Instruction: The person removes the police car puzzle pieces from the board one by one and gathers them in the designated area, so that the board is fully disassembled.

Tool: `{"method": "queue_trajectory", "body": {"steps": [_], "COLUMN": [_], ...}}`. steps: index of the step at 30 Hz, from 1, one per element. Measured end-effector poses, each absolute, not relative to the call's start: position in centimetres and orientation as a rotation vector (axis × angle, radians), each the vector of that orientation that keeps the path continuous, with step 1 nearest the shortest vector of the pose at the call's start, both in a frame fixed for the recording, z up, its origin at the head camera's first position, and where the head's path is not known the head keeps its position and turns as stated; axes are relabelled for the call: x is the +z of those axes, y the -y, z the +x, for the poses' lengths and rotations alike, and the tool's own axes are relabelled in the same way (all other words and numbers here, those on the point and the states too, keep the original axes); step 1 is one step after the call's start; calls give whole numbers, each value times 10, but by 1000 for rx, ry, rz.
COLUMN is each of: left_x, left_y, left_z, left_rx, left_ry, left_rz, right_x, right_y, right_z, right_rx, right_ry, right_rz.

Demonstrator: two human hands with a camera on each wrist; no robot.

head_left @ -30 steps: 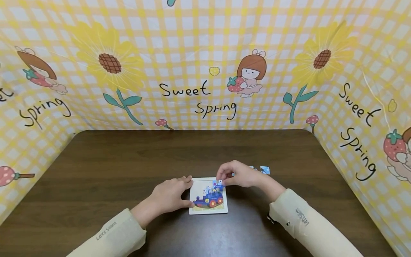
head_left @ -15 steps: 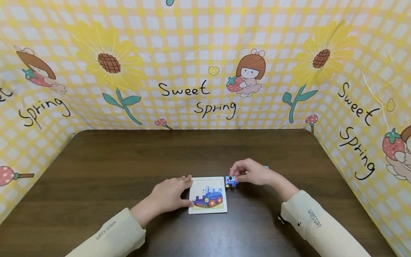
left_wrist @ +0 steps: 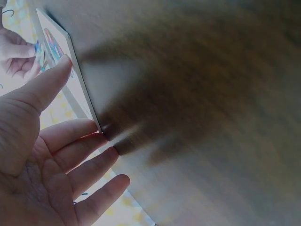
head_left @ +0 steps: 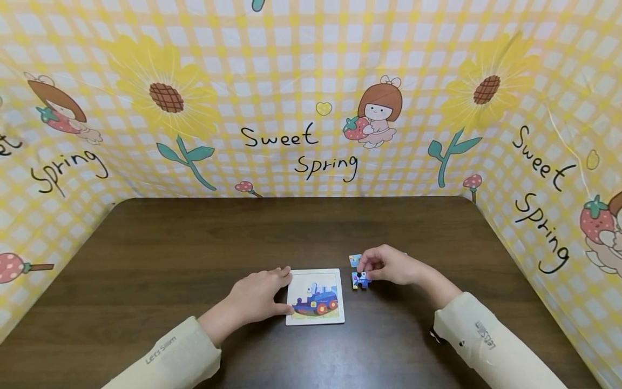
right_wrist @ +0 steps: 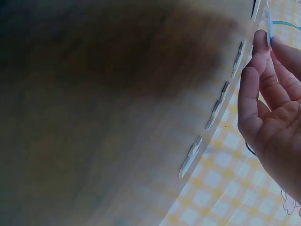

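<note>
A white square puzzle tray point(head_left: 340, 302) holds a partly filled picture of a blue train with red wheels. At its left side rests my left hand point(head_left: 255, 296), fingers fairly straight; the left wrist view has the thumb point(left_wrist: 59, 75) on the tray and fingertips by its edge. To the right of the tray, my right hand point(head_left: 391, 266) pinches a blue puzzle piece point(head_left: 360, 281) between thumb and fingertips. In the right wrist view that piece point(right_wrist: 269, 26) is seen edge-on. Another light-blue piece point(head_left: 355, 260) lies just behind the held one.
Several loose puzzle pieces point(right_wrist: 217, 106) lie in a row on the table in the right wrist view; in the head view my right hand mostly covers them. The dark wooden table point(head_left: 218, 232) is bordered by a yellow checked cloth point(head_left: 291, 70) at the back and sides.
My right hand has carried the pinched piece from over the tray's upper right corner rightward, off the tray, and slightly nearer. The left hand and the tray have stayed in place.
</note>
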State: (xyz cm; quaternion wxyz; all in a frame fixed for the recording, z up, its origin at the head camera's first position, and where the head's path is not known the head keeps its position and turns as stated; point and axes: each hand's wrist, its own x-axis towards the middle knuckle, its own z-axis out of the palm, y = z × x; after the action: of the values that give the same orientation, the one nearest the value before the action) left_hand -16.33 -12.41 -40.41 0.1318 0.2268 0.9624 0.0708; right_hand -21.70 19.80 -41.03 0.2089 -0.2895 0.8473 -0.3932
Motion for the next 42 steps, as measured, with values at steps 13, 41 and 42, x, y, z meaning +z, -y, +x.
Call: {"method": "queue_trajectory", "body": {"steps": [13, 41, 42], "left_x": [-402, -404, -403], "left_y": [124, 125, 125], "left_z": [-163, -164, -164], "left_rx": [204, 227, 228], "left_ry": [-2799, -2795, -2794], "left_rz": [667, 657, 658], "right_x": [-409, -405, -405], "right_y": [-203, -115, -113], "right_z": [-216, -220, -219], "right_rx": [-993, -832, -821], "right_ry": [-2425, -2370, -2367], "right_rz": [-815, -1007, -1009]}}
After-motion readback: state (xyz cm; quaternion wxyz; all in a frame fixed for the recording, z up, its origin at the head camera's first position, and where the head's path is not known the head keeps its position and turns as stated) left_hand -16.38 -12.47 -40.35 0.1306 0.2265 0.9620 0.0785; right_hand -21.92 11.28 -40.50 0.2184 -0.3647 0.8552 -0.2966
